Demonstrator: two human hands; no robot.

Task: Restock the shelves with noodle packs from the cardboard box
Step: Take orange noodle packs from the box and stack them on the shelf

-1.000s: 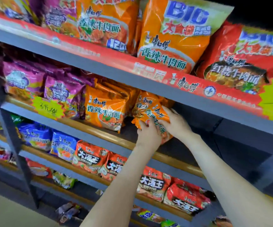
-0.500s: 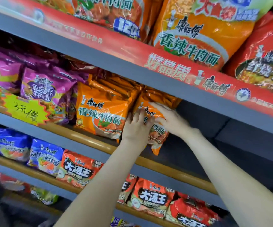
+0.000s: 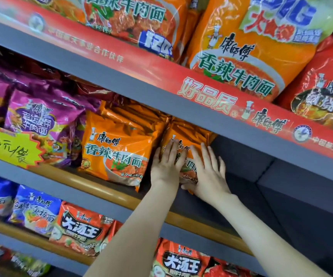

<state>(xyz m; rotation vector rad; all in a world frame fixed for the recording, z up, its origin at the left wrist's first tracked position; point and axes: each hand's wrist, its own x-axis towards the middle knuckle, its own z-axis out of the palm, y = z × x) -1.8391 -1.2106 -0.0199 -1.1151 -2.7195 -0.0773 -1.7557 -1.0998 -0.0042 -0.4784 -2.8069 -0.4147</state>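
Note:
An orange noodle pack (image 3: pixel 187 134) stands at the right end of a row of orange packs (image 3: pixel 117 154) on the middle shelf (image 3: pixel 101 188). My left hand (image 3: pixel 167 164) lies flat on the front of this pack with straight fingers pointing up. To its right, my right hand (image 3: pixel 209 174) presses the same pack with spread, straight fingers, its thumb at the pack's lower edge. The pack leans back against others behind it. No cardboard box is in view.
Purple packs (image 3: pixel 41 120) and a yellow price tag (image 3: pixel 9 146) sit left of the orange row. Large bags (image 3: pixel 251 52) fill the shelf above, behind a red banner (image 3: pixel 211 96). Blue packs (image 3: pixel 35 208) and red packs (image 3: pixel 81 228) line the shelf below. Grey shelf board (image 3: pixel 261 186) continues right.
Both hands have pushed the orange pack deeper and leftward against the row, turning from a grip on its edges to flat palms. The camera has moved closer.

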